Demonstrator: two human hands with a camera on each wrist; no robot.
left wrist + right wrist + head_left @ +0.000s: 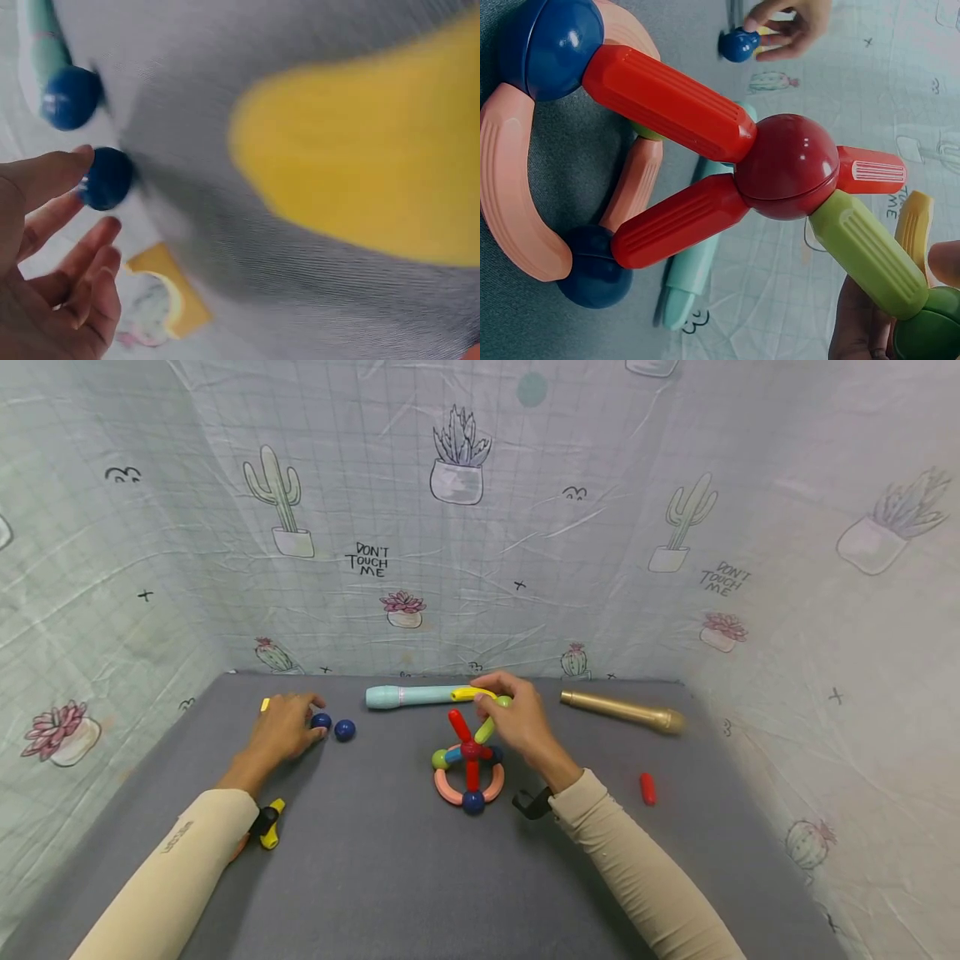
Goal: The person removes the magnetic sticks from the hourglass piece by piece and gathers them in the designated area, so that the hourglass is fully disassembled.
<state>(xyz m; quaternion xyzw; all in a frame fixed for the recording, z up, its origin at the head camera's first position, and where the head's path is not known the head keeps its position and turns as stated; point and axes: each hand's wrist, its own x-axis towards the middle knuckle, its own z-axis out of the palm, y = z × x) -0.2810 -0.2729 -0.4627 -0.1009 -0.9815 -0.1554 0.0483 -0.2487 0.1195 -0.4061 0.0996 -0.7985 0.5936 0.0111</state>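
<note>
In the head view, my left hand (285,727) is at the far left of the mat, its thumb and a finger pinching a blue ball (321,721). A second blue ball (73,97) lies beside it. At the centre stands a magnetic rod-and-ball structure with a ring of curved pink rods (506,180), a red centre ball (787,165) and straight red rods (675,101). A light green rod (870,251) slants up to a green ball (503,701). My right hand (517,714) pinches a yellow curved rod (467,694) at this green ball; its fingers partly hide both.
Behind the structure lies a mint microphone-shaped tube (397,695), and a gold one (622,710) is at the back right. A loose red rod (648,788) lies right. Near the left wrist is a yellow piece (272,831); another yellow piece (265,704) shows behind the left hand.
</note>
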